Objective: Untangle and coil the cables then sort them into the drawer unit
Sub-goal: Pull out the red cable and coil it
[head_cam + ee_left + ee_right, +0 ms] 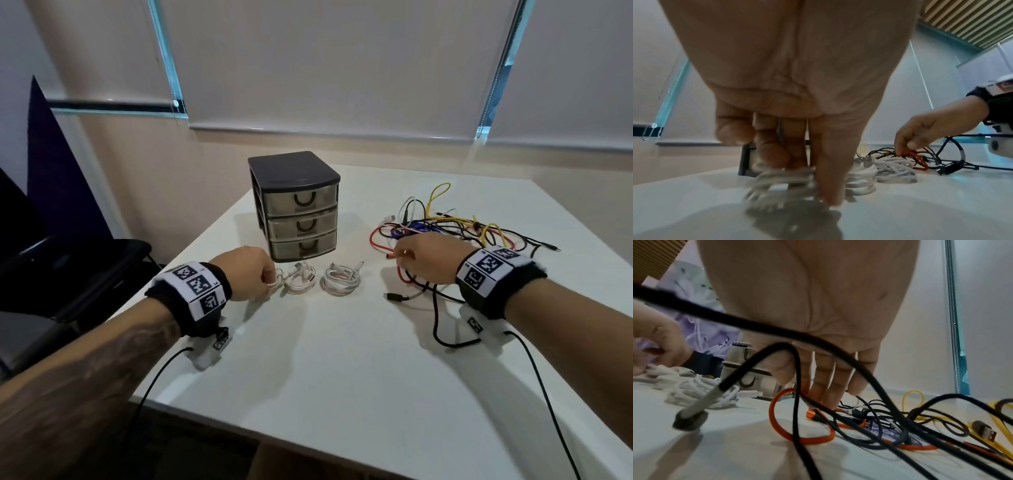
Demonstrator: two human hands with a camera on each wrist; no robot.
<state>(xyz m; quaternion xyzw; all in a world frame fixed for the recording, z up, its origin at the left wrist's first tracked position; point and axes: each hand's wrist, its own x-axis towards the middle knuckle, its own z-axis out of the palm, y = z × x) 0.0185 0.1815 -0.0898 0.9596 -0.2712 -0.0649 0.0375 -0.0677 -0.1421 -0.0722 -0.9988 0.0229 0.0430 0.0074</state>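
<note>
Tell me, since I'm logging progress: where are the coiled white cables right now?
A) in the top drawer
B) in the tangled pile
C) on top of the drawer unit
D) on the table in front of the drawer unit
D: the white coils lie on the table just in front of the drawer unit, whose three drawers are closed.

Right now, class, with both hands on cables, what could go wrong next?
1. The right hand pinches the orange cable, which black cables cross; pulling may tighten the tangle.
2. The left hand holds a white coil; it may loosen.
3. The drawers look closed.
</note>
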